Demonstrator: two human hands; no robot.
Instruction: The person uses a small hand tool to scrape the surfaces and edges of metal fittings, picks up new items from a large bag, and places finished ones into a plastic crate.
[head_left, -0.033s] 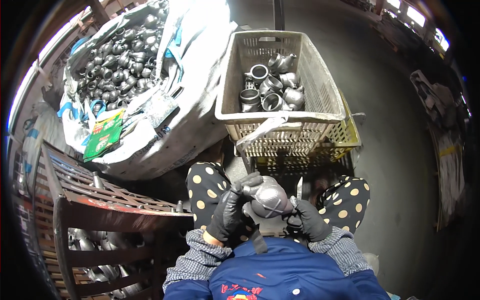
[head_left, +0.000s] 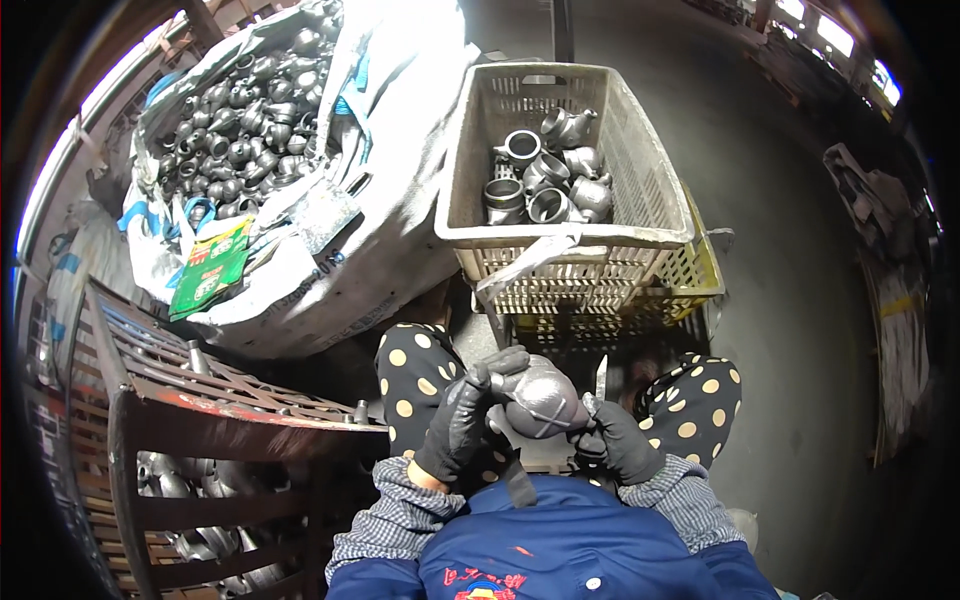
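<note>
A grey, rounded cast-metal fitting (head_left: 545, 402) with raised cross lines is held over my lap, between my knees. My left hand (head_left: 455, 425), in a dark glove, grips it from the left, thumb and fingers at its upper left end. In my gloved right hand (head_left: 622, 440) is a knife (head_left: 601, 378) with a short, pale blade pointing up. The fingers of that hand are closed beside the fitting's lower right end, and most of the handle is hidden. Whether the right fingers also touch the fitting I cannot tell.
Ahead, a pale plastic crate (head_left: 565, 236) holds several similar fittings and sits over a yellow crate (head_left: 700, 285). A big white sack (head_left: 400, 210) full of small fittings stands at left. Nearer, a rusty metal rack (head_left: 240, 425) has more parts inside.
</note>
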